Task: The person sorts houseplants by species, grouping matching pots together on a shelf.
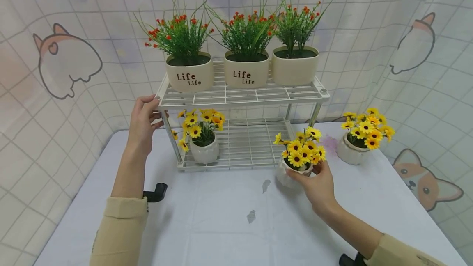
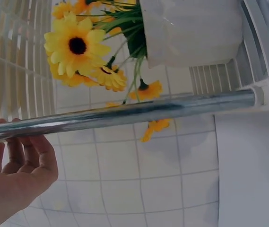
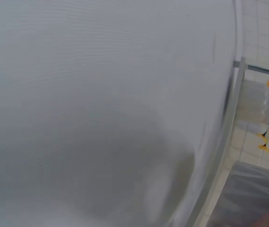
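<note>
A white two-tier wire rack (image 1: 240,103) with metal posts stands on the table. My left hand (image 1: 142,124) holds its upper left corner, fingers against the metal post (image 2: 139,113) in the left wrist view. My right hand (image 1: 320,184) grips a white pot of yellow artificial flowers (image 1: 283,175) by its rim, just in front of the rack's lower right end. In the right wrist view that pot (image 3: 247,194) shows at the lower right, with only a bit of the hand. Another pot of yellow flowers (image 1: 205,151) sits at the left of the lower shelf.
Three cream planters with red-flowered greenery, the left planter (image 1: 190,75), middle planter (image 1: 246,71) and right planter (image 1: 295,67), line the upper shelf. A third pot of yellow flowers (image 1: 352,151) stands on the white-covered table (image 1: 221,233), right of the rack. A patterned curtain (image 1: 92,3) hangs behind.
</note>
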Tool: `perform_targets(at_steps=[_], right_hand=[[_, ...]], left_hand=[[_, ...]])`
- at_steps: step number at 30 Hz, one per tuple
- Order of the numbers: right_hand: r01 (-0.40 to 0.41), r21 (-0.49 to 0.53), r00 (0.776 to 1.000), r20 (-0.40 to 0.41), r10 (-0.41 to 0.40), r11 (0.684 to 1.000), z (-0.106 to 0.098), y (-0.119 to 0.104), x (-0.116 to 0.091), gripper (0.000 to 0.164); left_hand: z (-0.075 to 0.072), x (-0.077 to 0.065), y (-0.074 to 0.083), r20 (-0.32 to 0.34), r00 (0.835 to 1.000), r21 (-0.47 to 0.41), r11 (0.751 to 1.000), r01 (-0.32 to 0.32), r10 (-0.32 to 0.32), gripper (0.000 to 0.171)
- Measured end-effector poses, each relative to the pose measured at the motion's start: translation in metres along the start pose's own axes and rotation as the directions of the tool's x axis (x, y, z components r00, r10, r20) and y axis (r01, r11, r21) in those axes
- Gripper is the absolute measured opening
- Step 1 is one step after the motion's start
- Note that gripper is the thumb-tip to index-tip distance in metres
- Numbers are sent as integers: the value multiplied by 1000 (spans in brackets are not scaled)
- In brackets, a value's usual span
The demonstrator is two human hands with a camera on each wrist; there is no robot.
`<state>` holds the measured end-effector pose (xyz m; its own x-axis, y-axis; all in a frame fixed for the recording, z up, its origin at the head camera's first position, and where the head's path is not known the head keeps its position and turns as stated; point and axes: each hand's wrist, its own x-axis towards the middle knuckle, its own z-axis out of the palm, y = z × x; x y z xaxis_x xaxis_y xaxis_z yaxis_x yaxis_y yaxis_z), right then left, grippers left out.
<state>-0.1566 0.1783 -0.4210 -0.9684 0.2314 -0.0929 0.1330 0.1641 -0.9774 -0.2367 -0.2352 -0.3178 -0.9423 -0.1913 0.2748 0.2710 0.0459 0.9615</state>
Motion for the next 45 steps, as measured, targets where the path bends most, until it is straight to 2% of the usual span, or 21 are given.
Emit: perform_targets(at_steps=[5,15,22,29,37,45], right_hand=[[0,27,1000,11,0,1000,19,-6,7,94],[4,65,1000,24,-6,998,54,-9,27,93],[11,79,999,34,-14,997,83,-5,42,93],[84,55,996,1,-84,995,110,-6,50,87],[98,35,995,-21,-97,995,132,-11,58,92],[133,41,991,-21,-133,990,146,-12,64,93]], left_hand=[[-2,0,1,16,1000,-31,999,20,-19,22],[-2,0,1,25,1000,0,1000,8,-8,22],[-2,-1,0,29,999,-18,1000,13,-13,22],[-4,0,-1,32,999,-36,999,19,-18,20],[-3,1,-1,37,999,-30,1000,-4,6,20],[-2,1,1,40,999,-33,999,0,1,21]])
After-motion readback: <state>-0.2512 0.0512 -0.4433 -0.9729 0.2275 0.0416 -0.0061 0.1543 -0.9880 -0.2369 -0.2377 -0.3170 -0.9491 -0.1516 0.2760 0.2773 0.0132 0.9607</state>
